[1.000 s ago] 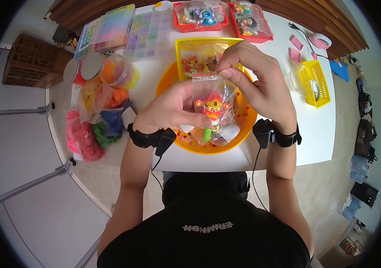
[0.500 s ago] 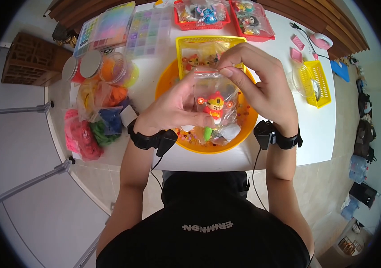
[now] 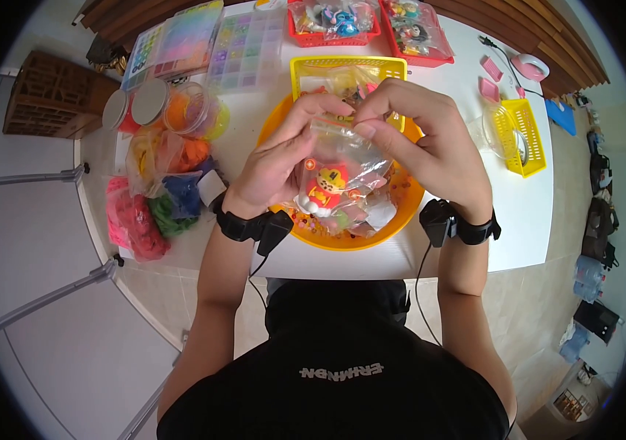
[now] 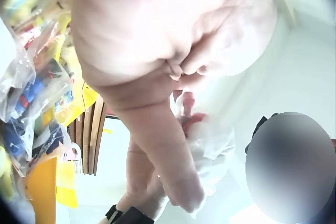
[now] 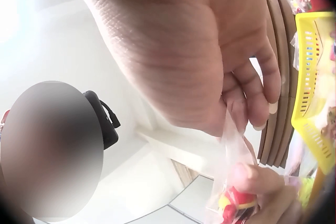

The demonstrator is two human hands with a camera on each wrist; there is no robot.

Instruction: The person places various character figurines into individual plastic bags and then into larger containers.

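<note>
A clear zip bag (image 3: 353,158) holding a red and yellow figure (image 3: 325,188) hangs tilted over the round orange tub (image 3: 401,233). At its upper left edge the left hand (image 3: 272,158) grips the bag, thumb and index finger near the top. The right hand (image 3: 430,139) pinches the top right corner between thumb and index finger. In the right wrist view the bag (image 5: 228,148) runs down from the right hand (image 5: 173,45) to the other hand's fingers. The left wrist view shows the left hand (image 4: 157,77) with the bag (image 4: 212,150) partly behind its fingers.
Behind the tub stands a yellow basket (image 3: 349,61), with two red baskets (image 3: 333,40) farther back. Jars (image 3: 150,103), bagged coloured material (image 3: 133,220) and bead cases (image 3: 243,55) lie on the left. Another yellow basket (image 3: 524,139) is on the right.
The left hand has shifted its grip up toward the bag's top, its thumb leaving the figure. The bag has tilted, its figure swinging down and left. The right hand still pinches the corner.
</note>
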